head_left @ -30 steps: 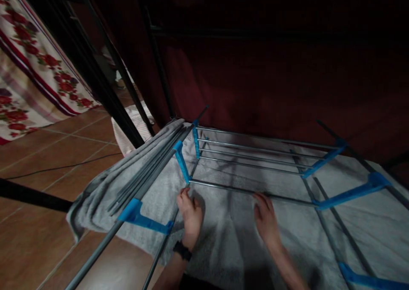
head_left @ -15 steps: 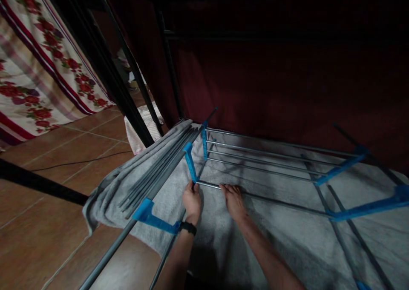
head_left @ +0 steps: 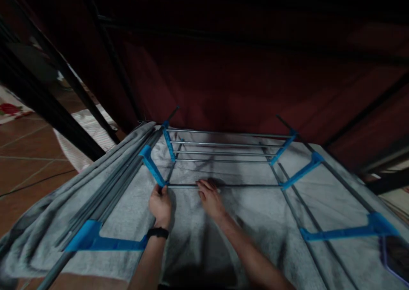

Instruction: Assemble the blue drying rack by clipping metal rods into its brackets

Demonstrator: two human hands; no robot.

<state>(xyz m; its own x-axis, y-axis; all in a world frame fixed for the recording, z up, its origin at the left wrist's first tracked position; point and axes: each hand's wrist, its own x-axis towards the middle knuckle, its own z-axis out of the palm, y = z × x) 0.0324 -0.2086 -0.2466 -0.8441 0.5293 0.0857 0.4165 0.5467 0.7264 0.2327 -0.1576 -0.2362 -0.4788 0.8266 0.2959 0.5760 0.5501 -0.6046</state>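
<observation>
A rack of grey metal tubes and blue plastic brackets lies on a grey blanket. My left hand (head_left: pixel 160 207), with a dark wristband, pinches the lower end of a left blue bracket (head_left: pixel 153 167), where a thin metal rod (head_left: pixel 249 186) meets it. My right hand (head_left: pixel 211 199) has its fingers closed over that rod, a little right of the left hand. The rod's far end meets a right blue bracket (head_left: pixel 302 170). Behind it, several parallel rods (head_left: pixel 223 153) span between the two rear brackets. A nearer left bracket (head_left: pixel 105 241) lies beside my left wrist.
Several loose grey tubes (head_left: pixel 105 196) lie along the left on the blanket (head_left: pixel 191 239). A dark red curtain (head_left: pixel 223 81) hangs behind, with black metal posts (head_left: pixel 72 107) at left. A dark phone-like object (head_left: pixel 396 258) lies at lower right.
The view has swung to the right, showing more of the rack's right side. Both hands keep about the same places on the bracket and the rod.
</observation>
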